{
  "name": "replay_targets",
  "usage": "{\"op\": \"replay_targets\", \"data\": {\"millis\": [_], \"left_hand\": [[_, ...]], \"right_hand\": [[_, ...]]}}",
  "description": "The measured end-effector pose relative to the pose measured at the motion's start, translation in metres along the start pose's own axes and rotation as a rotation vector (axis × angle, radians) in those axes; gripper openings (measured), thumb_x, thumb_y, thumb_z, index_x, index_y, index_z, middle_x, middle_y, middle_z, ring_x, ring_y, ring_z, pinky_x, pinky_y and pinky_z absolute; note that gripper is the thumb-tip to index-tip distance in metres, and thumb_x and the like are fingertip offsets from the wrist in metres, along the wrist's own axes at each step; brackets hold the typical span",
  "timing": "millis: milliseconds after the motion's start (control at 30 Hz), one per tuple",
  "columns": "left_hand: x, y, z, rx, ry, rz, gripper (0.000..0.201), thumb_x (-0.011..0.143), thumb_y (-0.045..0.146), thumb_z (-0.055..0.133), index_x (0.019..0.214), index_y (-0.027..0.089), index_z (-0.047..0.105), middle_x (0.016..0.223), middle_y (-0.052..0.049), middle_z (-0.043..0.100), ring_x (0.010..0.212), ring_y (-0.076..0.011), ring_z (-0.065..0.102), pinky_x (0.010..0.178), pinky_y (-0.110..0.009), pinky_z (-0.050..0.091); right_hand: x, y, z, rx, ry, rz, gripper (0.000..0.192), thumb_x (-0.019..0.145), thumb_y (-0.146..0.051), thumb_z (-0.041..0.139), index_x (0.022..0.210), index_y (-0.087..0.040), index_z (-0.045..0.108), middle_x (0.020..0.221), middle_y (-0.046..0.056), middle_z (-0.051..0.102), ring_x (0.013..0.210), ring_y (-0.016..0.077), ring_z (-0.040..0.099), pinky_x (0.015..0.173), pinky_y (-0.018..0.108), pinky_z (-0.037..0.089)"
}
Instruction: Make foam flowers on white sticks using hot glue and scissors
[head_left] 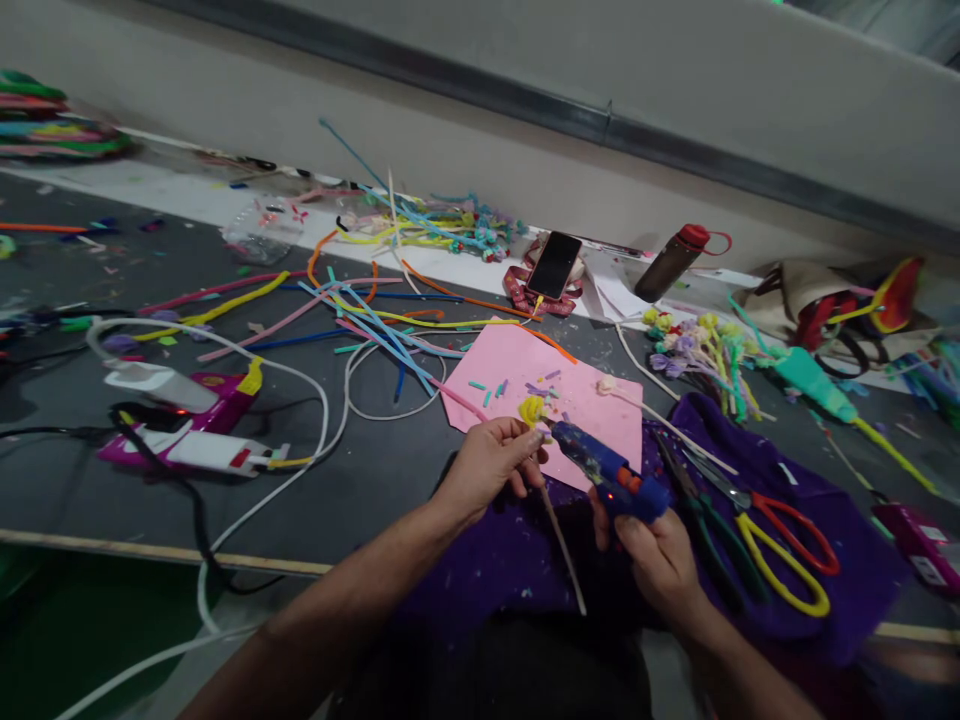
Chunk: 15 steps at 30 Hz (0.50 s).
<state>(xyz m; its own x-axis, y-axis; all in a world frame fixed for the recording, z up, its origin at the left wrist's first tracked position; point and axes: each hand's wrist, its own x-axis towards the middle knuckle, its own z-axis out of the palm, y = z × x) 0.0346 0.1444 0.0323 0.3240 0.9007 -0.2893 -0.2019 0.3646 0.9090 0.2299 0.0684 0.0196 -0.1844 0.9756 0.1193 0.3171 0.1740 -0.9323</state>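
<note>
My left hand [499,460] pinches a pipe-cleaner flower [532,409] with a yellow head, and its pale stem [562,548] slants down below the fingers. In my right hand [660,555] is a blue hot glue gun [607,468], whose small red light glows. The gun's nozzle end points left, close beside the flower head; whether the two touch I cannot tell. Under both lies a pink sheet [491,350] strewn with short teal and purple snippets [551,378]. Another pale-headed pipe-cleaner flower [606,386] rests across the sheet's right side.
Scissors [784,540] with red and yellow handles and dark green pliers [716,540] lie on purple cloth [847,540] at right. Loose pipe cleaners [382,320], a phone [555,265] and a bottle [670,265] are behind. White cables [326,400] and a power strip [225,400] sit left.
</note>
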Motion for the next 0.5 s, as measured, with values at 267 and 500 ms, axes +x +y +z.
{"op": "replay_targets", "data": {"millis": [267,500], "left_hand": [[-0.0006,0.0001,0.0003,0.002,0.007,0.014,0.025,0.074,0.036,0.059,0.071,0.012,0.053,0.053,-0.002,0.062,0.038,-0.0076,0.054,0.032,-0.014,0.035],[-0.0011,-0.0003,0.0000,0.012,0.010,0.045,0.023,0.074,0.034,0.058,0.070,0.012,0.052,0.049,-0.001,0.060,0.037,-0.0081,0.053,0.032,-0.014,0.035]], "right_hand": [[-0.0010,-0.0009,0.0000,-0.075,0.004,-0.028,0.028,0.085,-0.031,0.042,0.064,-0.017,0.056,0.062,0.001,0.055,0.057,0.0140,0.052,0.056,0.027,0.037],[-0.0003,-0.0043,0.0012,-0.098,-0.019,-0.044,0.022,0.084,-0.029,0.044,0.068,-0.017,0.053,0.064,0.000,0.053,0.059,0.0137,0.052,0.056,0.025,0.038]]}}
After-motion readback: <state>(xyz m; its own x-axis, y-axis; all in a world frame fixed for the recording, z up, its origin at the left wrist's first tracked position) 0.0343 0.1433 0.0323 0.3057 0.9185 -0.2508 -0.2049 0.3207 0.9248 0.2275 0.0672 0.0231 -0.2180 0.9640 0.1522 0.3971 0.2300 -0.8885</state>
